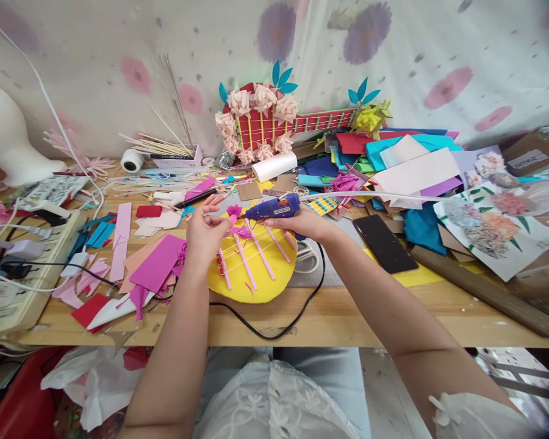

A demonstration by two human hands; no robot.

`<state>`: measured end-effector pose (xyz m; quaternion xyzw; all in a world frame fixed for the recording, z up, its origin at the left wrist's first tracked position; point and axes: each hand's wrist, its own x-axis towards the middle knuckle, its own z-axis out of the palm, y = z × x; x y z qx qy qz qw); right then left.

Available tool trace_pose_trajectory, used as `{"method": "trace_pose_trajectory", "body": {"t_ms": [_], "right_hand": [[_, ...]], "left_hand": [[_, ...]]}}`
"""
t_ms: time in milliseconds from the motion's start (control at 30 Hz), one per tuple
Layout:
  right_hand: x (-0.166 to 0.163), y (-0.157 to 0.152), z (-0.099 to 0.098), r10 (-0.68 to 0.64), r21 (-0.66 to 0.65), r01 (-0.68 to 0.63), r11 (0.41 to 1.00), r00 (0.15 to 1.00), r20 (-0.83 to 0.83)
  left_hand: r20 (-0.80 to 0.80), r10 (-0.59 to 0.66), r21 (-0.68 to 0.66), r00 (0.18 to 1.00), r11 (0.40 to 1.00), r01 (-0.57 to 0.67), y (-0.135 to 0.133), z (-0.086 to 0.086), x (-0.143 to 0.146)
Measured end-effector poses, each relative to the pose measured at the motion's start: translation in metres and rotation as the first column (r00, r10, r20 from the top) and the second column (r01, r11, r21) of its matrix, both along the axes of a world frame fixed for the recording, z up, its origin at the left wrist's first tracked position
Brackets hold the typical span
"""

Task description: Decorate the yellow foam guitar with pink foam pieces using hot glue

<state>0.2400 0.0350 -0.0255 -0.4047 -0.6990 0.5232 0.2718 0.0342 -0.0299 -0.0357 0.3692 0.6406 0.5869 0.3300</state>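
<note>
My right hand (304, 221) is wrapped round a blue hot glue gun (274, 208), its nozzle pointing left. At the nozzle is a small magenta paper flower (234, 210), pinched in the fingers of my left hand (207, 233). Beneath both hands lies a round yellow paper guitar body (256, 281) with pink strips and thin white strings across it. Small red pieces sit at its left edge, and some magenta scraps rest on it. The glue gun's black cord (274, 336) loops along the front of the table.
A red paper guitar (256, 128) with pale pink flowers leans at the back. Coloured paper sheets (416, 171) pile up at right, near a black phone (385, 244) and a wooden stick (485, 292). A power strip (41, 274) and magenta paper (160, 263) lie left.
</note>
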Motion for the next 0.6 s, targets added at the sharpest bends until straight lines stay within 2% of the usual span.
{"method": "trace_pose_trajectory", "body": {"t_ms": [600], "right_hand": [[-0.0009,0.0037,-0.0012,0.022,-0.005,-0.022,1.0,1.0,-0.019]], "left_hand": [[0.006,-0.032,0.0,0.999,0.999,0.032,-0.001,-0.001,-0.0008]]}}
